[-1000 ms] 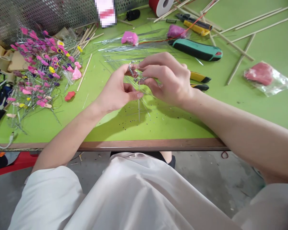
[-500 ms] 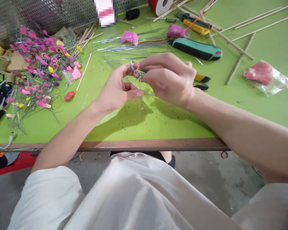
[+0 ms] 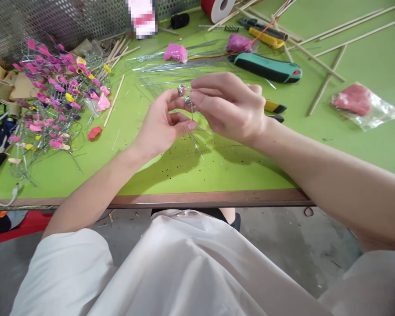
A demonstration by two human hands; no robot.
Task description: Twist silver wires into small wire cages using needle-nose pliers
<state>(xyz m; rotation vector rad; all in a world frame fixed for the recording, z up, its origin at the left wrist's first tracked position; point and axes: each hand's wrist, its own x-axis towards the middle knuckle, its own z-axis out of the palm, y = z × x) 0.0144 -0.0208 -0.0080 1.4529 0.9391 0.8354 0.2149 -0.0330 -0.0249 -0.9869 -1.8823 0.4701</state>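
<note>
Bright green tabletop (image 3: 349, 166) fills the middle and top of the frame, finished along its near side by a brown edge (image 3: 217, 198), with grey floor (image 3: 276, 241) below. Nearest of all, a white shirt (image 3: 184, 267) takes up the bottom centre. Small dark specks (image 3: 199, 170) dot the green just beyond the edge.

Above them, at the centre, both hands meet at a twisted silvery wire piece (image 3: 183, 93). Its curled, braided part sits between the fingertips of the two hands, and a thin straight stem drops from it past the left thumb. The left hand (image 3: 159, 123) pinches the piece from the left: the bent index finger lies against the braid, the thumb is lower, by the stem, and a gap shows between them. The right hand (image 3: 233, 107) reaches in from the right, thumb and index finger drawn together on the right side of the braid; how firmly they press, I cannot tell.

Yellow-and-black handles (image 3: 274, 106) poke out behind the right hand. At the left, a heap of pink, purple and yellow pieces on wires (image 3: 57, 96) spreads out, while a bagged red lump (image 3: 353, 100) lies at the right. Farther up come loose straight wires (image 3: 158, 66), a teal-and-black tool (image 3: 266, 68), pale sticks (image 3: 327, 81), a red-sided spool (image 3: 210, 9) and, upper left, a perforated panel (image 3: 85, 17).
</note>
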